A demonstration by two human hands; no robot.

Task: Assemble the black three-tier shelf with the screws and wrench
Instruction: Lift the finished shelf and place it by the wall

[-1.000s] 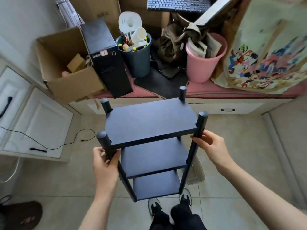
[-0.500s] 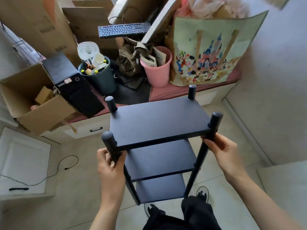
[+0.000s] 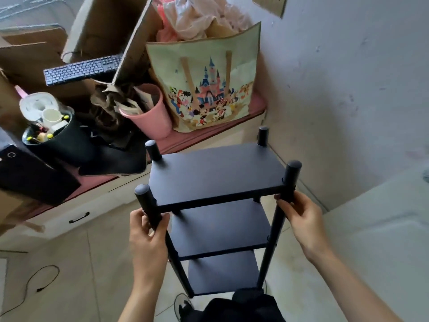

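Both grips stayed wrapped round the shelf's (image 3: 214,175) front posts, left hand (image 3: 148,238) and right hand (image 3: 301,219), as it swung rightward toward the wall (image 3: 348,89); assembly looked finished.

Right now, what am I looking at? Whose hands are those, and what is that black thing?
This picture comes from a camera worn on a person's head, looking down, so you see that person's own arms. The black thing is a three-tier shelf with three flat boards and four round posts. The left hand grips the near left post, and the right hand grips the near right post, both just under the top board. Behind it, a ledge holds a pink bucket, a cartoon castle bag, a keyboard and cardboard boxes. No screws or wrench are in sight.
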